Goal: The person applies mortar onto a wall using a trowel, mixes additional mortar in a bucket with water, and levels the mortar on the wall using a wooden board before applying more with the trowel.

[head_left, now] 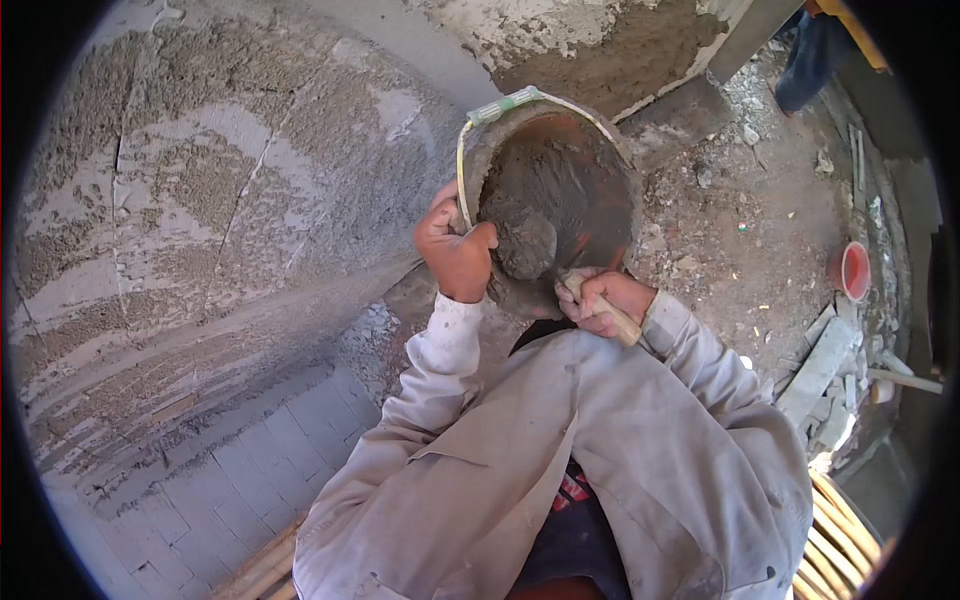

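Note:
A mortar-caked bucket (634, 215) stands in front of me, holding wet grey mortar (550, 185). Its pale bail handle, with a green grip (505, 105), arches over the far side. My left hand (457, 248) is closed on the bucket's left rim, where the bail comes down. In my right hand (610, 298), at the near right rim, is a trowel by its wooden handle (622, 322). The trowel's blade reaches into the bucket; mortar covers it, so its outline is hard to make out.
To the left is a wall (200, 200) partly coated with rough mortar. A small red container (853, 270) and scrap boards (820, 370) lie at right on the debris-strewn floor (730, 240). Another person's leg (805, 70) shows at top right. Bamboo poles (840, 530) are at lower right.

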Motion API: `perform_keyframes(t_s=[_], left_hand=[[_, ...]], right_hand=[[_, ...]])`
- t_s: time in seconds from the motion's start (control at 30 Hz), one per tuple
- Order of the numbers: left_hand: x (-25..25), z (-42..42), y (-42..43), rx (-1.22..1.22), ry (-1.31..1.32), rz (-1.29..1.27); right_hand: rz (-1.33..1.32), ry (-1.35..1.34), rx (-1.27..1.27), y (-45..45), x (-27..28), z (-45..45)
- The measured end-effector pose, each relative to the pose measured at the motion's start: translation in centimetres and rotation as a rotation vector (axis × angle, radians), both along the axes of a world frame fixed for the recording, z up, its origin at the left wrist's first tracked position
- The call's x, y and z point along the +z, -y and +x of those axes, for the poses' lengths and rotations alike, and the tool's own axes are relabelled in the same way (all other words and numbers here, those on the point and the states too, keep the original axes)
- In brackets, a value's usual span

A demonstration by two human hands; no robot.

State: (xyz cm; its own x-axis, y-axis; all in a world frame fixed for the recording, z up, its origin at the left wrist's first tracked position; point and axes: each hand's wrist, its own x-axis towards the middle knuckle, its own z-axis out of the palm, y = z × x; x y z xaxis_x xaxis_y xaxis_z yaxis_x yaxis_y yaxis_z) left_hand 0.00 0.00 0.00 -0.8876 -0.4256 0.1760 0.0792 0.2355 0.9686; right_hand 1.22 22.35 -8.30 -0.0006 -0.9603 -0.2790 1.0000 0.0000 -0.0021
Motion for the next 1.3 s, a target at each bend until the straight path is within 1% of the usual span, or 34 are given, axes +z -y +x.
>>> perform_keyframes(t_s=[0.07, 0.1, 0.17, 0.2, 0.3, 0.33, 0.37, 0.43, 0.47, 0.57, 0.6, 0.67, 0.7, 0.73, 0.8, 0.83, 0.9, 0.97, 1.0, 1.07, 1.1, 1.17, 1.23, 1.3], left_hand=[[-0.6, 1.3, 1.5, 0.074, 0.090, 0.156], [-2.2, -4.1, -2.6, 0.113, 0.078, 0.184], [-3.4, -4.7, -3.8, 0.180, 0.120, 0.294], [-4.4, -4.5, -4.4, 0.201, 0.140, 0.302], [-4.5, -5.5, -6.2, 0.275, 0.180, 0.333], [-5.2, -5.3, -5.8, 0.273, 0.208, 0.358], [-6.0, -5.1, -5.4, 0.271, 0.237, 0.382], [-6.1, -5.4, -6.1, 0.315, 0.249, 0.386], [-6.6, -5.4, -6.0, 0.349, 0.254, 0.354], [-8.1, -4.2, -4.0, 0.402, 0.295, 0.229], [-7.8, -4.3, -4.1, 0.415, 0.295, 0.201], [-7.0, -4.2, -4.3, 0.452, 0.293, 0.139], [-7.7, -3.1, -3.2, 0.444, 0.278, 0.159], [-8.7, -1.6, -1.5, 0.435, 0.262, 0.179], [-9.2, -0.9, -0.8, 0.472, 0.258, 0.204], [-8.2, -1.0, -1.8, 0.516, 0.267, 0.211], [-6.8, -1.3, -3.0, 0.568, 0.282, 0.216], [-6.1, -0.5, -3.4, 0.593, 0.315, 0.211], [-7.1, -0.2, -2.1, 0.570, 0.285, 0.208], [-7.9, 0.7, -0.9, 0.596, 0.283, 0.219], [-8.3, 1.3, -0.5, 0.608, 0.285, 0.235], [-9.3, 2.1, 0.5, 0.625, 0.289, 0.271], [-9.1, 2.4, 0.8, 0.635, 0.312, 0.290], [-7.8, 2.4, 0.2, 0.648, 0.367, 0.284]], right_hand=[[0.045, -0.045, -0.082, 0.2, 1.6, 1.3], [0.030, -0.084, -0.135, -4.6, 0.6, -4.6], [0.059, -0.109, -0.251, -7.8, 1.5, -6.3], [0.080, -0.138, -0.313, -9.8, 1.7, -7.0], [0.120, -0.212, -0.597, -14.0, 1.0, -9.8], [0.160, -0.262, -0.692, -15.3, 0.6, -11.0], [0.200, -0.292, -0.825, -16.3, 0.4, -12.2], [0.267, -0.346, -1.082, -18.0, -0.1, -14.8], [0.274, -0.386, -1.193, -19.0, -1.1, -16.3], [0.414, -0.364, -1.584, -20.7, -1.8, -21.0], [0.462, -0.403, -1.683, -21.2, -2.1, -22.7], [0.680, -0.427, -1.881, -21.5, -3.0, -26.7], [0.791, -0.440, -1.975, -21.7, -3.6, -28.9], [0.926, -0.446, -2.031, -21.8, -5.5, -31.2], [1.142, -0.311, -2.068, -21.0, -8.6, -36.1], [1.244, -0.238, -2.083, -20.3, -10.3, -39.1], [1.724, -0.124, -1.762, -17.9, -16.1, -45.8], [1.499, -0.168, -1.628, -15.8, -16.9, -49.8], [1.467, -0.385, -1.478, -14.9, -16.0, -49.9], [1.376, -0.772, -1.318, -13.8, -9.4, -46.7], [1.325, -0.956, -1.318, -12.8, -5.7, -43.4], [1.169, -0.973, -1.381, -9.3, -4.7, -38.0], [0.865, -0.862, -1.113, -9.2, -1.3, -30.2], [0.516, -0.920, -0.908, -9.1, -1.8, -23.4]])
